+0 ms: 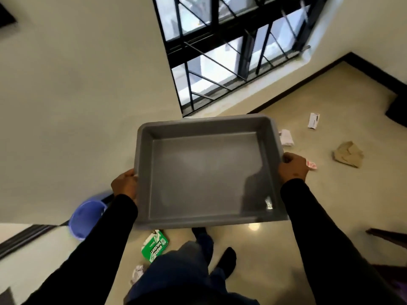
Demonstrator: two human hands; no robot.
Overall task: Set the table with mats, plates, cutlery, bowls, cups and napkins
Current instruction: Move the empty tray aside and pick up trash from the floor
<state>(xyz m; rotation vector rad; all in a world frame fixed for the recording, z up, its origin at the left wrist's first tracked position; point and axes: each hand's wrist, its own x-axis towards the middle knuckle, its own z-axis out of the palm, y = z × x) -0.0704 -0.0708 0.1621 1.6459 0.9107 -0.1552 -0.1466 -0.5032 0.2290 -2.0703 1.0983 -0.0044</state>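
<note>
A grey plastic tub [143,164] with nothing inside is held level in front of me, above the floor. My left hand [124,186] grips its left rim, fingers curled under the edge. My right hand [294,167] grips the right rim the same way. Both arms wear black sleeves. No table, mats, plates, cutlery, bowls, cups or napkins are in view.
A blue bucket [87,216] stands on the floor at my left, by the wall. Litter lies on the pale floor: a green carton [154,247], crumpled paper [137,274], brown paper [349,154], a white box [313,121]. A barred window [231,51] is ahead.
</note>
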